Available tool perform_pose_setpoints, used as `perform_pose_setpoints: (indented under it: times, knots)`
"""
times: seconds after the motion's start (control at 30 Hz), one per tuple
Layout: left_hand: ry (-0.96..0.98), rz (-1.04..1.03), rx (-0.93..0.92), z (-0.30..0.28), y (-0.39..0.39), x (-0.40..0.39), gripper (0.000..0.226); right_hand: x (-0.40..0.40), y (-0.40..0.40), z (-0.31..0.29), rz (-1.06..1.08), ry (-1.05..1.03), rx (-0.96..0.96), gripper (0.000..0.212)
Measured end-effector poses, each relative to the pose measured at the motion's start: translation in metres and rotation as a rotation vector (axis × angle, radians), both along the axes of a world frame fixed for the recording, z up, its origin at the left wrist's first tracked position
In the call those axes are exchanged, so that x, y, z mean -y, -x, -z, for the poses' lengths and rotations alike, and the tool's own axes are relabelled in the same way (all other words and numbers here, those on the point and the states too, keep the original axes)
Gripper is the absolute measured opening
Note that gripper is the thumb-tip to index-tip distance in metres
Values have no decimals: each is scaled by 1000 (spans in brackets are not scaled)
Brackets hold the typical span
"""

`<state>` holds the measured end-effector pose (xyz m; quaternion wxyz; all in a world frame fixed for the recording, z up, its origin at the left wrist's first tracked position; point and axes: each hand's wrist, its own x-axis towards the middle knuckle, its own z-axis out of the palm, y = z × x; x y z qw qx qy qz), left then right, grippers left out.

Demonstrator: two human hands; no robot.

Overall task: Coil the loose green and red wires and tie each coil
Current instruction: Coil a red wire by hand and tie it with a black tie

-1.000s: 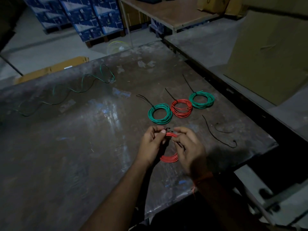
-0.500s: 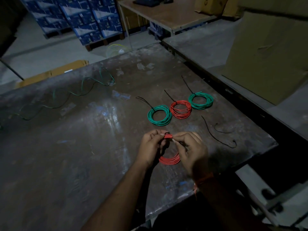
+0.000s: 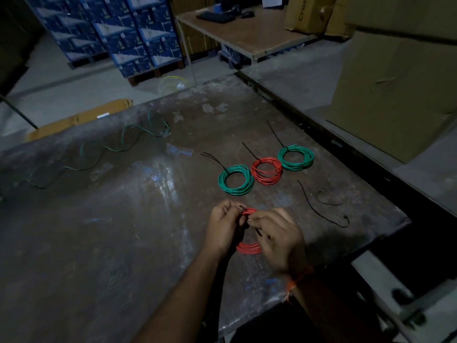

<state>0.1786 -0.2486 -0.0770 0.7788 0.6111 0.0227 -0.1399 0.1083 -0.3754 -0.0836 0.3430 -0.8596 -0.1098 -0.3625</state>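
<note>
Both hands hold a red wire coil just above the dark table. My left hand pinches the coil's top edge. My right hand pinches a thin black tie at the same spot, and its tail runs under the fingers. Behind them lie three tied coils in a row: a green coil, a red coil and another green coil, each with a black tie tail sticking out. A loose green wire snakes across the far left of the table.
Two loose black ties lie on the table to the right of my hands, near its right edge. Stacked blue boxes, a wooden table and large cardboard boxes stand beyond.
My hands have stayed at the red coil's top. The fingers of both have closed together over the tie there. The camera view shifted slightly.
</note>
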Motion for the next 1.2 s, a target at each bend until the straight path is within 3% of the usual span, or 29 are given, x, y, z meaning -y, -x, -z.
perform_pose_setpoints:
  times: [0.17, 0.27, 0.47, 0.57, 0.63, 0.7, 0.8, 0.87, 0.97, 1.2]
  knots:
    - [5, -14, 32, 0, 2, 1, 7, 1, 1, -9, -61, -247, -183, 26]
    - [27, 2, 47, 2, 3, -1, 22, -2, 2, -9, -47, -403, -313, 19]
    - [6, 46, 77, 2, 4, -2, 24, -7, 2, -22, -227, -761, -471, 56]
    - [-54, 94, 79, 0, 6, -3, 33, -14, -2, -32, -114, -942, -431, 41]
    - [-87, 110, 71, -3, 7, -4, 34, -15, -7, -37, 24, -895, -454, 25]
    - [-95, 125, 69, -4, 7, -4, 33, -14, -13, -38, 121, -695, -445, 15]
    - [-79, 145, 64, -4, 7, -5, 34, -12, -18, -38, 267, -204, -389, 31]
    - [-78, 152, 59, -5, 7, -5, 34, -12, -19, -41, 324, -56, -335, 25]
    - [-72, 160, 49, -5, 6, -6, 35, -10, -16, -43, 313, 24, -268, 9]
    - [-74, 152, 53, -5, 5, -5, 33, -7, -21, -39, 242, 121, -271, 5]
